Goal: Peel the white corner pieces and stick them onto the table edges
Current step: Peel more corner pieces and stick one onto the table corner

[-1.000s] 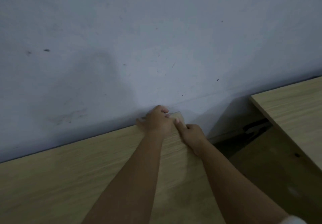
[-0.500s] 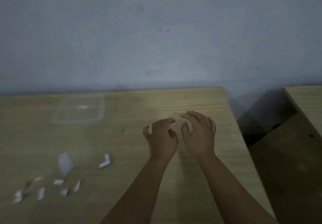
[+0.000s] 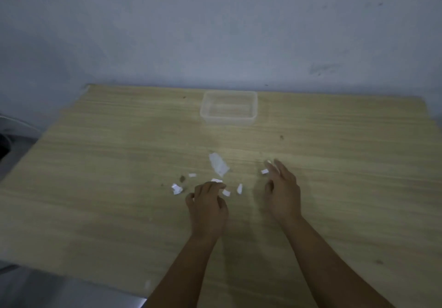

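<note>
A light wooden table (image 3: 119, 188) fills the view. Several small white scraps (image 3: 177, 188) and a larger white paper bit (image 3: 218, 164) lie scattered at its middle. One white corner piece (image 3: 264, 171) lies just left of my right hand's fingertips. My right hand (image 3: 282, 190) hovers over the table with fingers stretched toward that piece and holds nothing. My left hand (image 3: 207, 203) hangs loosely curled beside the scraps, empty, with a white scrap (image 3: 226, 192) near its fingers.
A clear plastic container (image 3: 229, 107) stands at the back middle of the table, near the grey-blue wall (image 3: 215, 32). The table's left edge (image 3: 40, 135) drops off toward a dark object. The front-left edge runs along a grey floor strip.
Both hands left the far right corner of the table and came back over the middle. The view swung left, bringing the scraps and container to the centre. The right hand now reaches the corner piece.
</note>
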